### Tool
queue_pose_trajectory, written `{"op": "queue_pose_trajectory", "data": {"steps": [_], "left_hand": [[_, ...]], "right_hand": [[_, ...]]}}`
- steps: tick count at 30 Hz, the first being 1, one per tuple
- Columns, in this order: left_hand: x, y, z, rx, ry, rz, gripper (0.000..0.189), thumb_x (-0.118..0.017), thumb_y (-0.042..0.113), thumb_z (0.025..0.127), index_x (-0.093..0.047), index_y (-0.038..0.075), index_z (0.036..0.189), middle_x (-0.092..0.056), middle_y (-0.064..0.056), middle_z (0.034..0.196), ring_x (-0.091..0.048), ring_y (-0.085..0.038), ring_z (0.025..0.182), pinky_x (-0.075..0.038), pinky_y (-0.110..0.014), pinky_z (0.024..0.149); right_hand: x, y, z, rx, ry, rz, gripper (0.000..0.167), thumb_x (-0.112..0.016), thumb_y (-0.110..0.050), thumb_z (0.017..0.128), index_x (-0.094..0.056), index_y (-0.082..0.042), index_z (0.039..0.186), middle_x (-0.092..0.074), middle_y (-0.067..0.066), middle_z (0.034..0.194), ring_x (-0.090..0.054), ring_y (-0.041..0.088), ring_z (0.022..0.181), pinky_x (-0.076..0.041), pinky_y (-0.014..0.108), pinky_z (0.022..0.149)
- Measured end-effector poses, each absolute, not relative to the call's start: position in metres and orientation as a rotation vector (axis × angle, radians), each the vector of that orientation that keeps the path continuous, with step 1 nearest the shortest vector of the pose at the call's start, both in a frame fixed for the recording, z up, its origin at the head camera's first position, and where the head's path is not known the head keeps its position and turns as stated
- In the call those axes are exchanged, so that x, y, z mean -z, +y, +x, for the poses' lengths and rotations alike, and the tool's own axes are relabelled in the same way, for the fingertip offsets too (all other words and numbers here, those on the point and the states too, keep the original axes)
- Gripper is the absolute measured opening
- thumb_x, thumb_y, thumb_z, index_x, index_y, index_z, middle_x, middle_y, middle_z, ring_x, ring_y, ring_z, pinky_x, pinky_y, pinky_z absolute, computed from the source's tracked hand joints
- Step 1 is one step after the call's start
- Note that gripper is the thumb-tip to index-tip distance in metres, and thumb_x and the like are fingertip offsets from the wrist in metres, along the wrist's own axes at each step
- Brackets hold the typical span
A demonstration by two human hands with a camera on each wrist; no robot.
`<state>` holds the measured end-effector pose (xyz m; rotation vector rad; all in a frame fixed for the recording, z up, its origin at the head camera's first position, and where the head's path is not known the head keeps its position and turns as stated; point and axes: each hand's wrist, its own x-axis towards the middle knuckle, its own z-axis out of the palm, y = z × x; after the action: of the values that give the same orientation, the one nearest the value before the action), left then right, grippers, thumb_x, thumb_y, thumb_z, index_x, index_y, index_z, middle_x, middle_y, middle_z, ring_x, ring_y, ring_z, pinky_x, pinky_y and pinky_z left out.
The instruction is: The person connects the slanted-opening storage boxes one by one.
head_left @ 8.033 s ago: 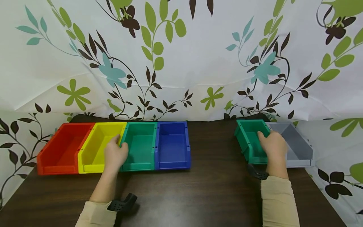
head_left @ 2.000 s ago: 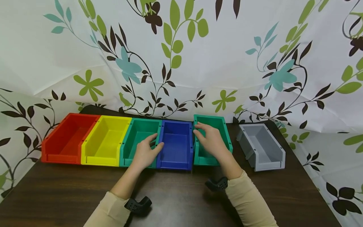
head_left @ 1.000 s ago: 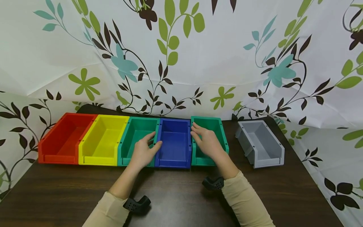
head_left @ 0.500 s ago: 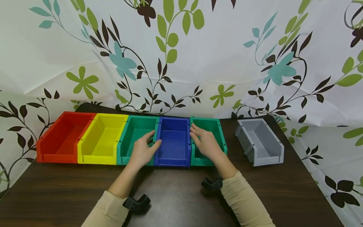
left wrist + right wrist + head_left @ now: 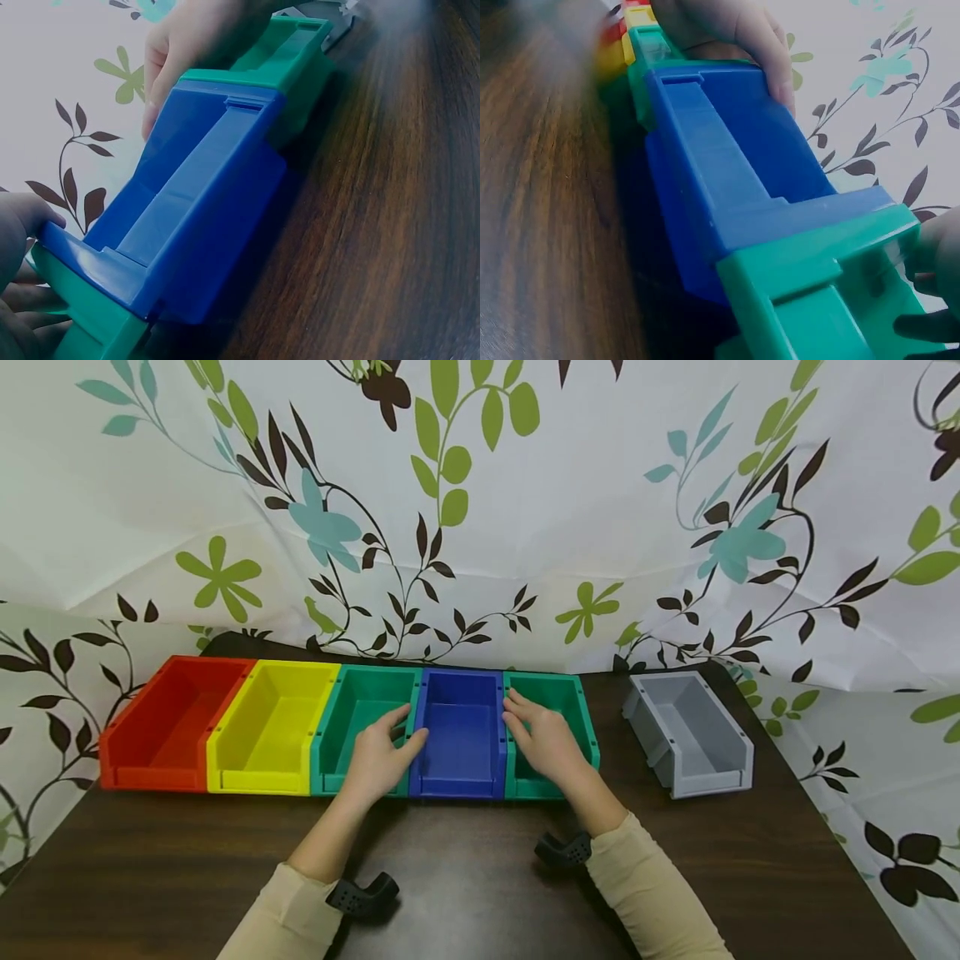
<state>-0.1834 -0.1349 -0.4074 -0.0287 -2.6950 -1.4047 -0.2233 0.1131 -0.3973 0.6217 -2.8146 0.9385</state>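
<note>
Red (image 5: 176,722), yellow (image 5: 273,727), green (image 5: 367,697), blue (image 5: 461,735) and a second green storage bin (image 5: 558,693) stand in one row, side by side. My left hand (image 5: 377,756) pinches the adjoining walls of the left green bin and the blue bin, thumb on the blue rim and fingers inside the green bin. With my right hand (image 5: 547,739) I grip the wall of the right green bin where it meets the blue one. In the left wrist view, the blue bin (image 5: 202,172) fills the middle between both hands. The right wrist view shows the right green bin (image 5: 817,262) close against it.
A grey bin (image 5: 690,731) stands apart at the right, slightly angled. The dark wood table (image 5: 465,877) extends in front of the row. A white cloth with a leaf print (image 5: 510,502) hangs right behind the bins. Each wrist wears a black device.
The right green bin has come from beside the grey bin to the blue bin, and a narrow gap there has closed. My left hand shifted right from the yellow-green walls. Lately both hands stay still.
</note>
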Motion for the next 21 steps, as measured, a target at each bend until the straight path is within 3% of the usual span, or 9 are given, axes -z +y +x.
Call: {"op": "queue_pose_trajectory", "data": {"steps": [3, 6, 8, 12, 18, 19, 21], "left_hand": [[0.408, -0.135, -0.183, 1.414, -2.698, -0.014, 0.057, -0.061, 0.026, 0.091, -0.045, -0.002, 0.137, -0.051, -0.022, 0.137, -0.058, -0.037, 0.117, -0.051, -0.048, 0.090], [0.406, -0.136, -0.184, 1.420, -2.684, -0.007, 0.056, -0.062, 0.024, 0.090, -0.046, -0.002, 0.136, -0.052, -0.022, 0.136, -0.058, -0.038, 0.116, -0.051, -0.048, 0.091], [0.405, -0.136, -0.184, 1.416, -2.676, -0.005, 0.055, -0.062, 0.023, 0.090, -0.047, -0.003, 0.136, -0.052, -0.022, 0.135, -0.058, -0.038, 0.116, -0.051, -0.048, 0.090], [0.402, -0.137, -0.184, 1.381, -2.675, 0.006, 0.054, -0.061, 0.020, 0.089, -0.048, -0.005, 0.134, -0.053, -0.024, 0.134, -0.058, -0.039, 0.114, -0.051, -0.049, 0.089], [0.401, -0.137, -0.182, 1.344, -2.691, 0.068, 0.053, -0.058, 0.020, 0.089, -0.047, -0.003, 0.136, -0.052, -0.023, 0.135, -0.057, -0.040, 0.116, -0.051, -0.050, 0.090], [0.401, -0.137, -0.181, 1.336, -2.690, 0.076, 0.053, -0.058, 0.020, 0.089, -0.046, -0.003, 0.136, -0.054, -0.023, 0.133, -0.058, -0.039, 0.115, -0.053, -0.048, 0.087], [0.402, -0.135, -0.180, 1.315, -2.687, 0.093, 0.054, -0.056, 0.018, 0.089, -0.045, -0.003, 0.137, -0.058, -0.024, 0.127, -0.066, -0.035, 0.092, -0.056, -0.042, 0.070]], "right_hand": [[0.396, 0.119, -0.222, -0.955, -2.771, 0.637, 0.038, -0.052, -0.025, 0.097, -0.058, -0.006, 0.129, -0.048, 0.010, 0.142, -0.058, 0.030, 0.117, -0.052, 0.042, 0.066], [0.390, 0.131, -0.221, -0.944, -2.662, 0.648, 0.035, -0.056, -0.023, 0.095, -0.062, -0.004, 0.125, -0.053, 0.013, 0.137, -0.062, 0.031, 0.111, -0.056, 0.043, 0.077], [0.386, 0.143, -0.219, -0.957, -2.591, 0.636, 0.034, -0.058, -0.020, 0.094, -0.063, -0.002, 0.123, -0.056, 0.015, 0.133, -0.064, 0.032, 0.107, -0.056, 0.044, 0.075], [0.379, 0.174, -0.216, -0.929, -2.470, 0.568, 0.031, -0.061, -0.016, 0.092, -0.065, 0.001, 0.117, -0.061, 0.017, 0.127, -0.061, 0.033, 0.113, -0.055, 0.048, 0.081], [0.372, 0.225, -0.215, -0.836, -2.432, 0.358, 0.028, -0.060, -0.012, 0.092, -0.066, 0.005, 0.114, -0.062, 0.021, 0.122, -0.060, 0.041, 0.109, -0.053, 0.052, 0.074], [0.370, 0.234, -0.215, -0.822, -2.453, 0.315, 0.030, -0.058, -0.014, 0.093, -0.065, 0.005, 0.115, -0.061, 0.022, 0.123, -0.060, 0.042, 0.108, -0.053, 0.052, 0.073], [0.368, 0.250, -0.216, -0.780, -2.513, 0.232, 0.034, -0.055, -0.018, 0.095, -0.063, 0.005, 0.118, -0.059, 0.022, 0.126, -0.064, 0.042, 0.097, -0.054, 0.051, 0.068]]}}
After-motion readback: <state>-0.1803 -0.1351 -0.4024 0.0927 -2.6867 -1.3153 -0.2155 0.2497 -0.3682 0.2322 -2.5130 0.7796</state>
